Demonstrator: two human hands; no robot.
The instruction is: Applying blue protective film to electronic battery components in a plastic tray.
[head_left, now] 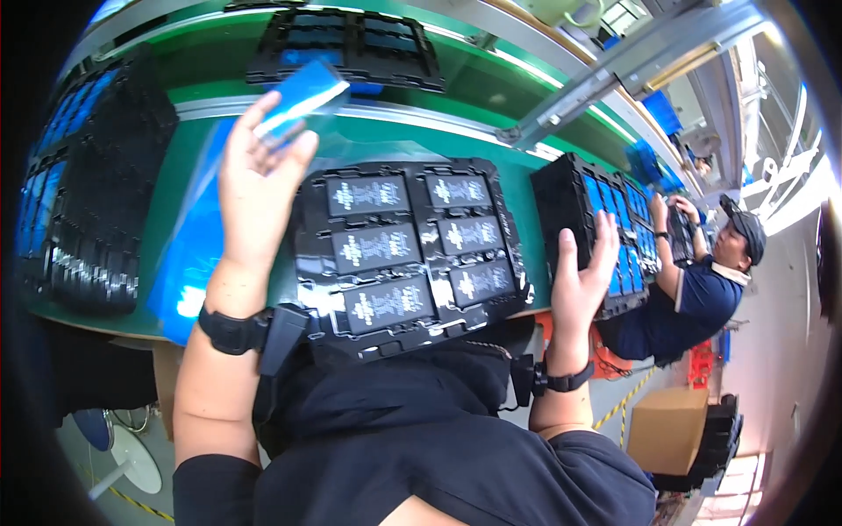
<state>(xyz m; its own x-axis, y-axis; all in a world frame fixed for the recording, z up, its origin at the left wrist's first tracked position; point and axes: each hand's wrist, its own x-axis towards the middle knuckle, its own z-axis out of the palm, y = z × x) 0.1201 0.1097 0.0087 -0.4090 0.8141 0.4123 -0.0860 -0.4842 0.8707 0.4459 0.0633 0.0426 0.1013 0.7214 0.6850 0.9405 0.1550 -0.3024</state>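
Observation:
My left hand (259, 171) is raised over the back left corner of a black plastic tray, its fingers closed on a small piece of blue film (303, 98). In front of me the black tray (424, 254) lies tilted slightly toward my body. Its compartments hold several flat dark batteries (375, 245) with pale printing, in two columns. My right hand (581, 285) hovers off the tray's right side, fingers spread and nothing in them. A larger blue film sheet (197, 237) lies beside my left forearm.
Tall stacks of black trays stand at the left (114, 193) and at the right (561, 197), with blue-covered pieces in them. Another tray (346, 53) sits at the back behind a metal rail. A co-worker (702, 289) handles a tray at the far right. A cardboard box (667, 430) stands below.

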